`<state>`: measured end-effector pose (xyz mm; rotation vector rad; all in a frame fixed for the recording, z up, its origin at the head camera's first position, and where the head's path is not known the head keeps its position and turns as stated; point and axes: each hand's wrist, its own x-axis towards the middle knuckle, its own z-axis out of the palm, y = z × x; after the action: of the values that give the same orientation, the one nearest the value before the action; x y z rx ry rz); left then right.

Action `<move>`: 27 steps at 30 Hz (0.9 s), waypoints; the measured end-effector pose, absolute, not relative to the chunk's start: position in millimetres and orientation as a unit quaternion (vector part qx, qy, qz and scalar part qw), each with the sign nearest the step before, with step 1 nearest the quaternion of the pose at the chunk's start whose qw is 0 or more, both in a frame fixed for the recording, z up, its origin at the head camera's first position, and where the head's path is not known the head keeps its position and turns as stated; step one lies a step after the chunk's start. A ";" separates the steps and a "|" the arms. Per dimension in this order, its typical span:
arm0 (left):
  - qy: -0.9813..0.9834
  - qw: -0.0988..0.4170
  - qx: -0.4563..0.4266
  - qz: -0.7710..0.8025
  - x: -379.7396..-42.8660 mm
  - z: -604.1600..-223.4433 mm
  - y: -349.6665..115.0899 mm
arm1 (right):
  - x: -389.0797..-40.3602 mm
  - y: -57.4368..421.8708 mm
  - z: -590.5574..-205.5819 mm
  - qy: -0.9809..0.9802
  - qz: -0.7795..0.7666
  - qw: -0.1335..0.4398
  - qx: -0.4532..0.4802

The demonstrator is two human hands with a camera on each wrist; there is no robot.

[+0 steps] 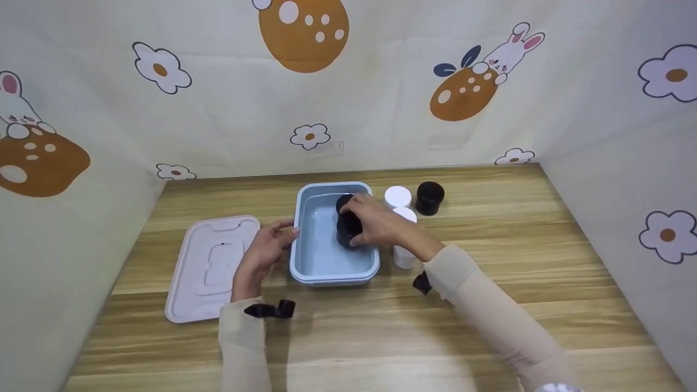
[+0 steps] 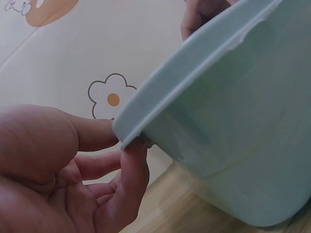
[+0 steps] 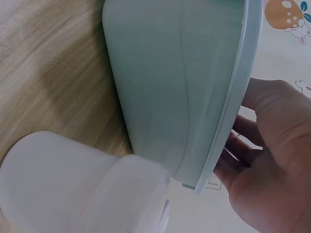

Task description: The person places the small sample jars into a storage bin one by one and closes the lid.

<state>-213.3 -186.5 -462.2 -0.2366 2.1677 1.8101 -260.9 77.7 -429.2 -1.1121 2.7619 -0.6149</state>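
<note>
A light blue plastic box (image 1: 318,261) stands uncovered on the table. My left hand (image 1: 267,247) pinches its left rim; in the left wrist view the thumb lies against the rim and a finger (image 2: 133,179) curls beneath it. Inside the box my right hand (image 1: 375,220) grips a black jar (image 1: 347,231) from above, fingers on the far side and thumb on the near side. Another black, round-topped jar (image 1: 343,202) shows just beyond it, partly covered by the fingers. In the right wrist view the box wall (image 3: 150,82) hides what the fingertips hold.
A pale lid (image 1: 182,283) lies flat left of the box. To the right stand white jars with white caps (image 1: 398,196), one partly behind my right wrist, and a black jar (image 1: 430,198). Printed cloth walls (image 1: 381,109) enclose the wooden table (image 1: 523,261) at the back and sides.
</note>
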 end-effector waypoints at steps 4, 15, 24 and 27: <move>0.755 0.152 -0.081 0.632 -214.4 -461.6 -185.5 | -262.3 76.5 -429.7 0.908 -0.190 0.057 -0.370; 0.752 0.150 -0.085 0.636 -214.1 -462.1 -185.4 | -258.5 76.3 -429.8 0.911 -0.170 0.077 -0.368; 0.752 0.152 -0.078 0.637 -213.1 -462.7 -185.7 | -257.2 83.4 -430.5 0.894 -0.211 0.041 -0.393; 0.750 0.152 -0.079 0.638 -213.0 -463.0 -186.0 | -256.8 89.6 -429.3 0.887 -0.236 0.015 -0.397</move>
<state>-213.0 -186.0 -463.0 -0.2275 2.1538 1.8321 -256.8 89.6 -429.3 -1.2354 2.7602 -0.7352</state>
